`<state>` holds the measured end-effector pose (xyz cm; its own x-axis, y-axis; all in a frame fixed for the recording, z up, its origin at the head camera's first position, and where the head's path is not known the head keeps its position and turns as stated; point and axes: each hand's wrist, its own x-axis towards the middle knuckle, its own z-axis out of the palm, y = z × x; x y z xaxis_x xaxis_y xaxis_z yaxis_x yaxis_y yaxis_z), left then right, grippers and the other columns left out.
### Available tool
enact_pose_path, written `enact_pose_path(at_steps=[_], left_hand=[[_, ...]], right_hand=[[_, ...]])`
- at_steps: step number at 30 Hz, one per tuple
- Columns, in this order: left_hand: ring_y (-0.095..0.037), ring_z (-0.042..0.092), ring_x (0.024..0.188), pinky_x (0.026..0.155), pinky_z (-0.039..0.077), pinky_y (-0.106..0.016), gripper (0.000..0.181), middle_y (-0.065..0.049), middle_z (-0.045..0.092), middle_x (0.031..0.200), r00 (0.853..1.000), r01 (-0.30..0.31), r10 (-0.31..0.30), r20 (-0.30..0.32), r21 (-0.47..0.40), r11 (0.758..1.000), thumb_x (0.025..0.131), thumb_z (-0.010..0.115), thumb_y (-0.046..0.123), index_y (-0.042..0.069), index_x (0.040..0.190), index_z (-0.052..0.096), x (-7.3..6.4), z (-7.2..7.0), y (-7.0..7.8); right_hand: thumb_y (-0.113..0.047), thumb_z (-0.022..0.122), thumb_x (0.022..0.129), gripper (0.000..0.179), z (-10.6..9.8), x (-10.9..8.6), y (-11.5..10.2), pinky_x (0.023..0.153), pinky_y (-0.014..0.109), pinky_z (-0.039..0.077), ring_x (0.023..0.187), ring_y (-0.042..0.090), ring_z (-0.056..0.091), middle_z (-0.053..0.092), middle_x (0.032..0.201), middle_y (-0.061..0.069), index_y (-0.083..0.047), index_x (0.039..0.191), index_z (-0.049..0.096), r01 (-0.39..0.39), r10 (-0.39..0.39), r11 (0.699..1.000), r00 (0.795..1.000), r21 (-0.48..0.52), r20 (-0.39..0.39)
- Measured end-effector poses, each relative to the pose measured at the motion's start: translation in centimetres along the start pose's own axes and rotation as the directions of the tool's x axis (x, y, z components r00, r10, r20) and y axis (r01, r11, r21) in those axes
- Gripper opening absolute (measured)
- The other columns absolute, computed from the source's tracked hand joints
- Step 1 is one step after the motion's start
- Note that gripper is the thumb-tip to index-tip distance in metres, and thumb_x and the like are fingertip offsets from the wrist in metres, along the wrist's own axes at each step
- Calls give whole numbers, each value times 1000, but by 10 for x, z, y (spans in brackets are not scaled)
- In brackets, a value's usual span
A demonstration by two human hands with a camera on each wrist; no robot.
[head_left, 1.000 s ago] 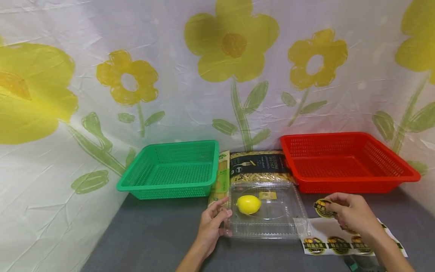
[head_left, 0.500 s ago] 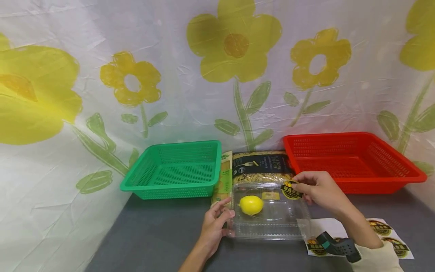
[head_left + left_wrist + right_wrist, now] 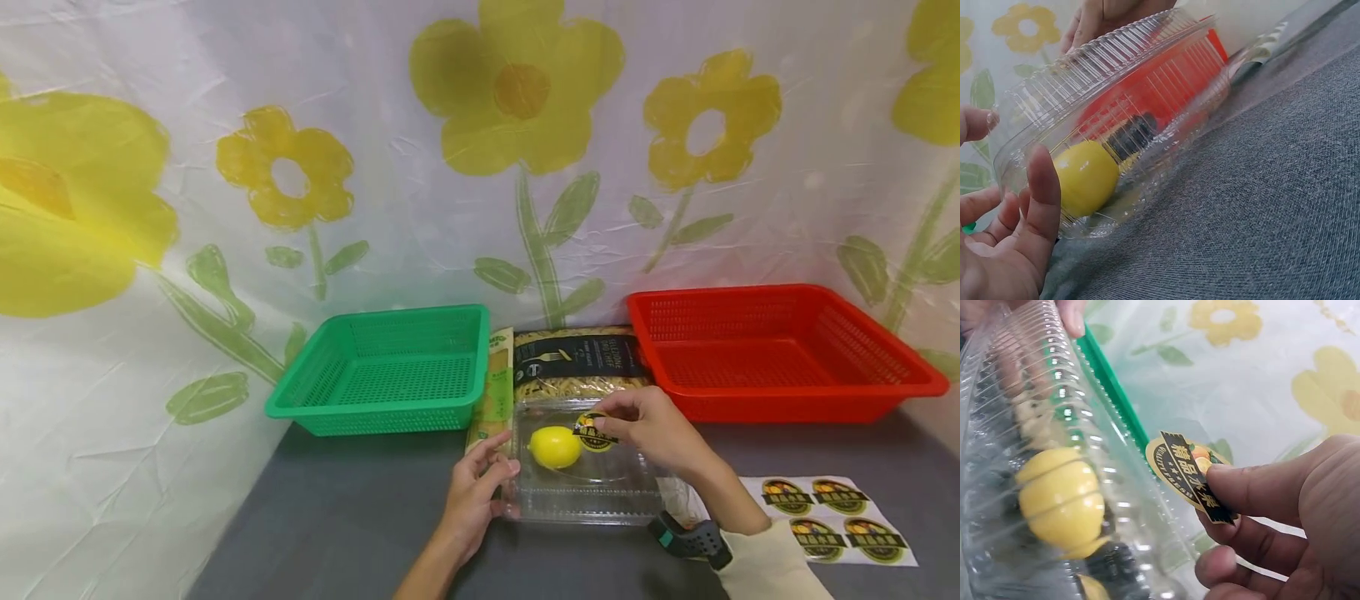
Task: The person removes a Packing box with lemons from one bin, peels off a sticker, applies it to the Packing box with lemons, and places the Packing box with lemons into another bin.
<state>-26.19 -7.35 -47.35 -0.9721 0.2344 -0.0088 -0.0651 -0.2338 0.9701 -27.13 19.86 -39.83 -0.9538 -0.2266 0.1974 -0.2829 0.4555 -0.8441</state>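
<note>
A clear plastic clamshell box (image 3: 585, 504) lies closed on the table, with a yellow lemon (image 3: 555, 447) visible inside at the left. My left hand (image 3: 474, 493) holds the box's left end, its thumb (image 3: 1044, 178) against the near wall and other fingers around the far side. Between thumb and fingers my right hand (image 3: 654, 429) pinches a round black-and-gold fruit sticker (image 3: 1188, 478). In the head view the sticker overlaps the lid just right of the lemon; the right wrist view shows it held up above the lid.
Right of the box lies a white sheet of stickers (image 3: 831, 511), partly covered by the right forearm. Behind the box are a pasta bag (image 3: 577, 360) and a narrow green-and-tan packet (image 3: 498, 379). A green basket (image 3: 375, 417) stands back left, a red basket (image 3: 787, 392) back right.
My right hand has carried the sticker from above the sheet leftward, past the box's right edge, to over the lid's middle. My left hand has stayed at the box's left end.
</note>
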Motion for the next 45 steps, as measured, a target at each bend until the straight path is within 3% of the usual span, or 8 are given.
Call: enact_pose_path(at_steps=[7, 18, 27, 34, 45], left_hand=[[-8, 53, 59, 48, 56, -27, 60, -4, 52, 95, 1000, -7, 7, -6, 18, 1000, 92, 68, 11, 2, 148, 48, 1, -2, 3], [-9, 53, 63, 48, 57, -28, 62, -4, 53, 93, 1000, 14, -14, -16, 17, 1000, 91, 69, 11, 2, 148, 48, -1, 0, 1], [-8, 46, 54, 48, 57, -28, 60, -4, 53, 95, 1000, 2, -1, -14, 21, 1000, 91, 67, 11, 2, 148, 48, 2, 1, 0], [-7, 47, 55, 48, 57, -28, 58, -4, 54, 95, 1000, -2, 2, -25, 34, 999, 91, 67, 10, 4, 147, 51, 3, 2, 1], [-8, 47, 54, 46, 56, -28, 58, -4, 54, 95, 999, 6, -5, -45, 29, 1000, 89, 67, 9, 4, 145, 53, 1, 3, 1]], right_hand=[[-5, 77, 88, 12, 9, 6, -1, 62, 35, 59, 71, 18, 63, 72, 83, 4, -2, 99, 78, 37, -38, 997, 999, -65, -20], [-3, 80, 83, 9, 19, 3, 3, 55, 27, 47, 67, 15, 56, 67, 73, -2, -8, 90, 78, 17, -34, 977, 997, -212, -74], [-10, 82, 83, 10, 20, 3, 2, 56, 30, 44, 64, 11, 54, 66, 72, -8, -16, 91, 79, 5, -50, 938, 991, -347, -121], [-11, 82, 82, 12, 20, 6, 2, 56, 31, 44, 66, 12, 54, 65, 73, -9, -19, 90, 79, -9, -43, 921, 991, -390, -125], [-17, 84, 82, 17, 26, 4, -1, 57, 32, 43, 75, 15, 56, 62, 74, -9, -21, 97, 79, -39, -30, 869, 991, -493, -132]])
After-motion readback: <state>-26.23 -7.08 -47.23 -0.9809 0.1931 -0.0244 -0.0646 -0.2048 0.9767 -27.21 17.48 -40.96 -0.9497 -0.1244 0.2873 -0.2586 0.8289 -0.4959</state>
